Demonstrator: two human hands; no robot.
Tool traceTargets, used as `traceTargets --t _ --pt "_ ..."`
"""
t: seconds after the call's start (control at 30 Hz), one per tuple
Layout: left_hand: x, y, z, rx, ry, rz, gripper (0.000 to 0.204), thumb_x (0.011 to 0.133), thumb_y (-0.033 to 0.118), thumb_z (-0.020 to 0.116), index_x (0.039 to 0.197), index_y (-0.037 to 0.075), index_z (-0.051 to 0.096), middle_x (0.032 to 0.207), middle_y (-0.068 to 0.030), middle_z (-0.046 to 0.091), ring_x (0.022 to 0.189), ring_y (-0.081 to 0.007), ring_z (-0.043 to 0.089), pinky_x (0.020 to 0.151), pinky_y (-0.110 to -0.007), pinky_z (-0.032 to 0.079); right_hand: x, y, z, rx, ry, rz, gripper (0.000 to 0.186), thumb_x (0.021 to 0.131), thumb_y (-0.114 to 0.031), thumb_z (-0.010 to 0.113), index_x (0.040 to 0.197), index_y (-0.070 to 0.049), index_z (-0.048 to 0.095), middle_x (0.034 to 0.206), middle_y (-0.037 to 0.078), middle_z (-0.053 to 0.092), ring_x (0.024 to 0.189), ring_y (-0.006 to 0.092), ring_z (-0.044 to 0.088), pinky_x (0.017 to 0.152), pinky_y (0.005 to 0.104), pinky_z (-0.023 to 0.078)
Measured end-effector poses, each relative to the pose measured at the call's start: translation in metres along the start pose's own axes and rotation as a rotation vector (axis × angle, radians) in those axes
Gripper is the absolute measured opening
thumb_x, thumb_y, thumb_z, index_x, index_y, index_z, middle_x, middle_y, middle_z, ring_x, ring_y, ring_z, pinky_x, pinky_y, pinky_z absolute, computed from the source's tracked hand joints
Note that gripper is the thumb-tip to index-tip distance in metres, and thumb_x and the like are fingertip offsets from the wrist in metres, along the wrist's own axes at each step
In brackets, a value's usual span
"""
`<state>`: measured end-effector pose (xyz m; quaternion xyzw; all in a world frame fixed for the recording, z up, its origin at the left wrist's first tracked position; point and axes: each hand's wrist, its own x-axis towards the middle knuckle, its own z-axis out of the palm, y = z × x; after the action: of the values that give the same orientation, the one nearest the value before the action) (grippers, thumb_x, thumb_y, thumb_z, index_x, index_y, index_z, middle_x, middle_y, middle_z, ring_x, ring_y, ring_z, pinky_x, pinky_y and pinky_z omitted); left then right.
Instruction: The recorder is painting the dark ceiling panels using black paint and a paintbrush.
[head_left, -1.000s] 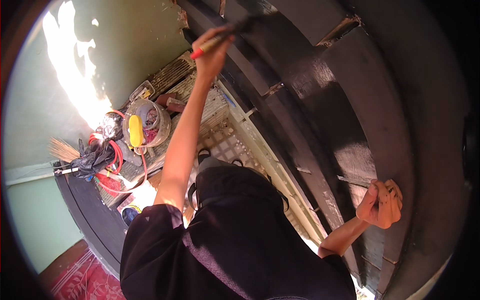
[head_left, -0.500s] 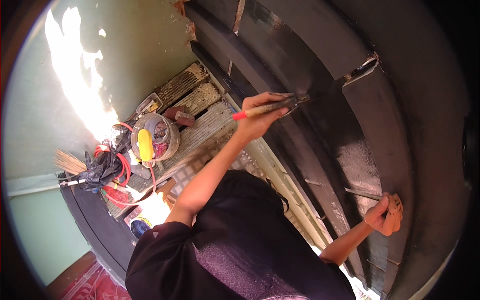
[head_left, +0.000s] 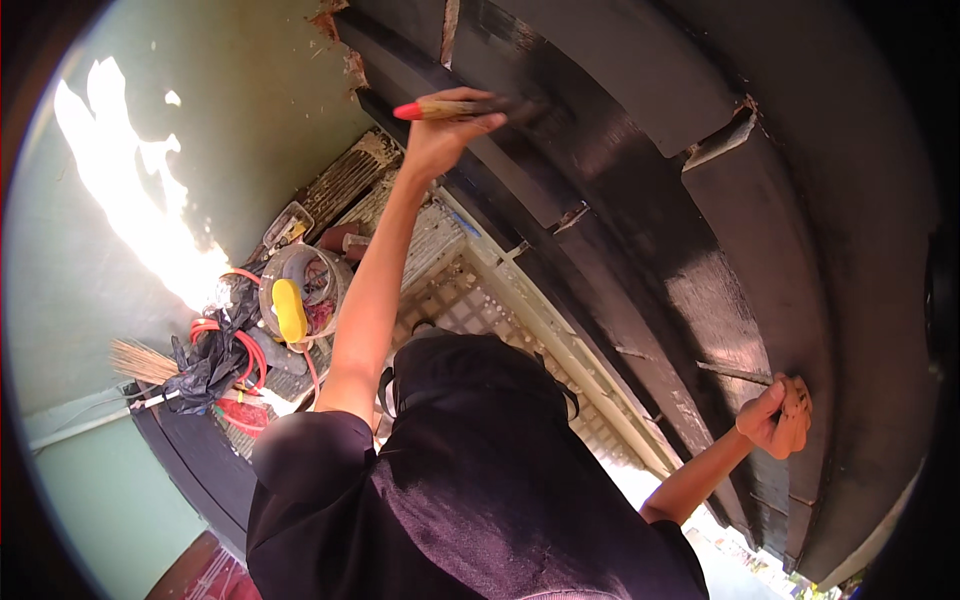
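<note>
My left hand (head_left: 447, 135) is closed round a paintbrush (head_left: 435, 108) with a pale wooden handle and a red end. Its dark bristle end points right, smeared by motion, over the black-painted planks (head_left: 610, 160); whether it touches them I cannot tell. Farther right and lower, my right hand (head_left: 775, 418) is closed, fingers curled and dark-stained, against a long curved dark board (head_left: 760, 230). What it grips, if anything, is hidden. Both forearms come out of short dark sleeves.
On the left, a slatted wooden surface (head_left: 350, 180) bears a round tub (head_left: 335, 320) with a yellow object (head_left: 290, 310) at its rim. Black plastic bags (head_left: 215, 350), red hose (head_left: 255, 365) and straw bristles (head_left: 140, 360) lie near the green wall (head_left: 240, 100). Bright sunlight hits that wall.
My left hand with the paintbrush has moved up and to the left along the planks. My right hand stays at the curved board. The view has shifted slightly.
</note>
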<state>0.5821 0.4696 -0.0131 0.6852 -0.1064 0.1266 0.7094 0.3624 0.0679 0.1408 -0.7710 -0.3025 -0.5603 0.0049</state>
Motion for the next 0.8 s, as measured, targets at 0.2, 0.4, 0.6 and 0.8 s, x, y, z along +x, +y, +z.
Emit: traceTargets --t 0.2,0.4,0.6,0.8 --pt "0.015 -0.03 -0.034 -0.038 0.403 0.207 0.026 0.081 0.005 0.08 0.104 -0.003 0.071 0.092 -0.0066 0.073 0.083 -0.0112 0.065 0.077 -0.024 0.052 -0.004 -0.002 -0.001 -0.003 -0.002 0.047 0.019 0.087 -0.001 0.064 0.076 0.014 0.064 0.06 0.017 0.062 0.05 0.0297 0.058 0.053 0.0366 0.051" --pt "-0.011 -0.021 0.031 0.119 0.686 0.38 0.022 0.082 0.001 0.076 0.103 -0.003 0.069 0.092 -0.0105 0.072 0.085 -0.0133 0.066 0.078 -0.028 0.053 -0.003 -0.002 0.003 -0.014 0.043 0.003 0.022 0.089 -0.004 0.063 0.075 0.013 0.063 0.056 0.016 0.06 0.047 0.0283 0.055 0.05 0.0348 0.048" --pt "-0.084 0.012 0.089 -0.092 0.315 0.296 0.024 0.08 -0.002 0.077 0.104 -0.001 0.072 0.095 -0.0123 0.074 0.089 -0.0138 0.068 0.081 -0.028 0.054 -0.015 0.002 -0.007 -0.059 0.029 0.018 0.018 0.086 -0.002 0.066 0.076 0.014 0.067 0.063 0.018 0.066 0.056 0.0331 0.065 0.06 0.0383 0.055" --pt "-0.01 -0.024 0.011 -0.172 0.461 0.116 0.028 0.082 0.003 0.078 0.108 -0.003 0.071 0.094 -0.0066 0.073 0.083 -0.0125 0.066 0.079 -0.026 0.054 -0.018 0.007 -0.001 -0.023 0.064 0.001 0.018 0.086 -0.001 0.066 0.076 0.014 0.066 0.062 0.018 0.065 0.055 0.033 0.065 0.058 0.0382 0.055"
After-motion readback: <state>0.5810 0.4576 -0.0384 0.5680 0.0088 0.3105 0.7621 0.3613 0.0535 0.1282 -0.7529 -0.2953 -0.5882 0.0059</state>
